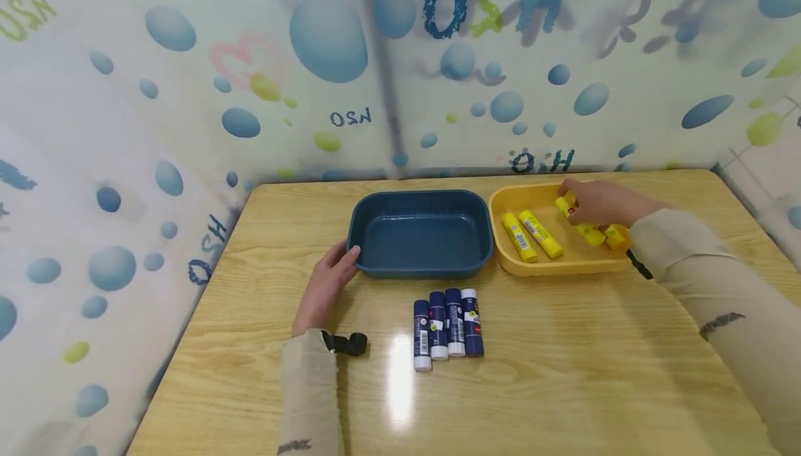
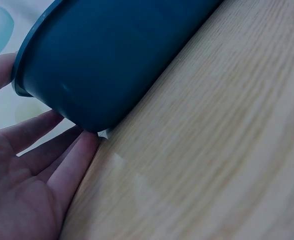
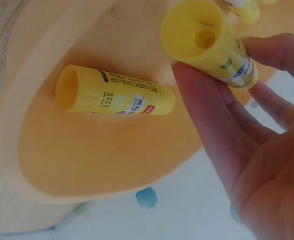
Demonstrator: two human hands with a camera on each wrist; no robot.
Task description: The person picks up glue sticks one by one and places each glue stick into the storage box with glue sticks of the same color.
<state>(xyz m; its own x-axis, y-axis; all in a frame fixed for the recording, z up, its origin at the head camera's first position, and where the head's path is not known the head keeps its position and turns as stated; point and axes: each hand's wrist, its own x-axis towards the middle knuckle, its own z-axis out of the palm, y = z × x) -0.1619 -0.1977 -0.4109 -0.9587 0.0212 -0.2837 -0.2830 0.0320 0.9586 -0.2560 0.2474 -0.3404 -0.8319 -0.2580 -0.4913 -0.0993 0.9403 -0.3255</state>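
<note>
My left hand (image 1: 325, 282) holds the left side of a dark blue plastic tray (image 1: 422, 273), thumb over the rim and fingers against the outer wall. Over a yellow tray (image 1: 563, 268), my right hand (image 1: 601, 202) pinches a yellow glue stick (image 3: 232, 65) between thumb and fingers, its hollow end toward the wrist camera. Two more yellow glue sticks (image 1: 541, 233) lie at that tray's left. Another yellow glue stick (image 3: 117, 92) lies beneath the right hand, partly covered in the head view. No contents show in the blue tray.
Several dark blue glue sticks (image 1: 455, 322) lie side by side on the wooden table (image 1: 250, 372), in front of the blue tray. A patterned curtain (image 1: 400, 94) hangs behind the table's back edge. The two trays stand side by side.
</note>
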